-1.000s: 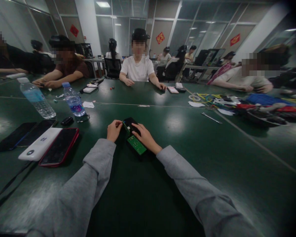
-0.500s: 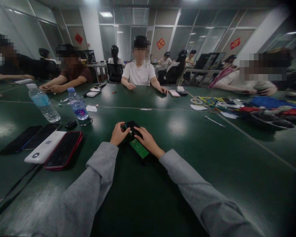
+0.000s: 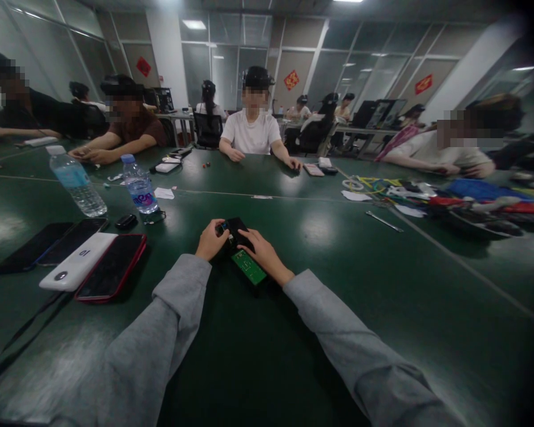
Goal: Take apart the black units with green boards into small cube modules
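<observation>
A narrow green circuit board (image 3: 248, 267) lies on the dark green table (image 3: 293, 332) in front of me, with a black part (image 3: 237, 226) at its far end. My right hand (image 3: 263, 255) rests on the board, fingers curled over it and pressing it down. My left hand (image 3: 210, 239) is closed in a pinch at the board's far left end, holding a small dark tool (image 3: 222, 227) with a bluish tip against the black part. Both arms wear grey sleeves.
Several phones (image 3: 111, 267) and a white power bank (image 3: 78, 261) lie at my left, with two water bottles (image 3: 137, 185) behind them. Cables and coloured clutter (image 3: 427, 193) fill the right side, near a metal tool (image 3: 384, 220). Other people sit around the table.
My left hand moved in from the board's left edge to its far end and now presses the small tool against the black part. My right hand stays on the board.
</observation>
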The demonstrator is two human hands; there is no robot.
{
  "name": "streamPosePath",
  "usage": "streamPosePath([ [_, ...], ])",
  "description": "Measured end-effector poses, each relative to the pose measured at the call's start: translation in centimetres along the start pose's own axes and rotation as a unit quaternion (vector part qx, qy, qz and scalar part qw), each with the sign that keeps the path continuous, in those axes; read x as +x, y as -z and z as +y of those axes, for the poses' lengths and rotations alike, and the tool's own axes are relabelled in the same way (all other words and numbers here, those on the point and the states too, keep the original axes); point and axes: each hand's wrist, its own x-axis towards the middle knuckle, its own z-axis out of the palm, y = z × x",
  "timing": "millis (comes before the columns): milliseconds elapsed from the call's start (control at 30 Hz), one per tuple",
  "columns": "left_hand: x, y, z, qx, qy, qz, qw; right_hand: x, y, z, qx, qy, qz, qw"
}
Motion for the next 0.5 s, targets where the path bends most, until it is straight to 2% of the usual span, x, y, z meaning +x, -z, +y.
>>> streamPosePath([
  [167, 0.1, 0.0, -0.5, -0.025, 0.0, 0.005, 1.0, 0.0, -0.2, 0.3, -0.003, -0.011, -0.01, 1.0],
  [500, 0.6, -0.3, -1.2, -0.059, 0.006, 0.007, 0.998, 0.0, 0.1, 0.1, 0.048, -0.026, 0.047, 0.997],
])
